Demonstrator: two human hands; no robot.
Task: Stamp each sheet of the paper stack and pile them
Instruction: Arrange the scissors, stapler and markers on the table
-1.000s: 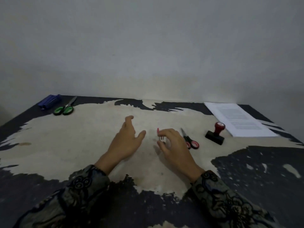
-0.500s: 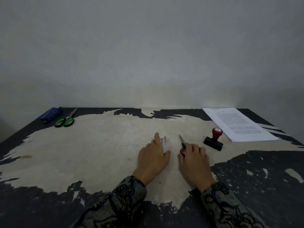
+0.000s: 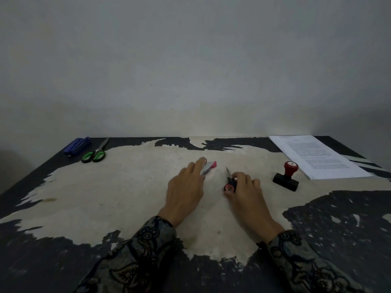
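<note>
Paper stack (image 3: 317, 157) is seen lying flat at the far right corner of the tabletop (image 3: 105, 197), with the stamp (image 3: 286, 176) standing just beside its near edge. Small red-handled scissors (image 3: 230, 182) are pinched in the right hand (image 3: 247, 195) grip mid-tabletop. A small pink-tipped object (image 3: 208, 167) is pressed under the straight fingers of the left hand (image 3: 186, 187).

Printed lines cover the top sheet of the paper stack (image 3: 317, 157), too small to read.
</note>
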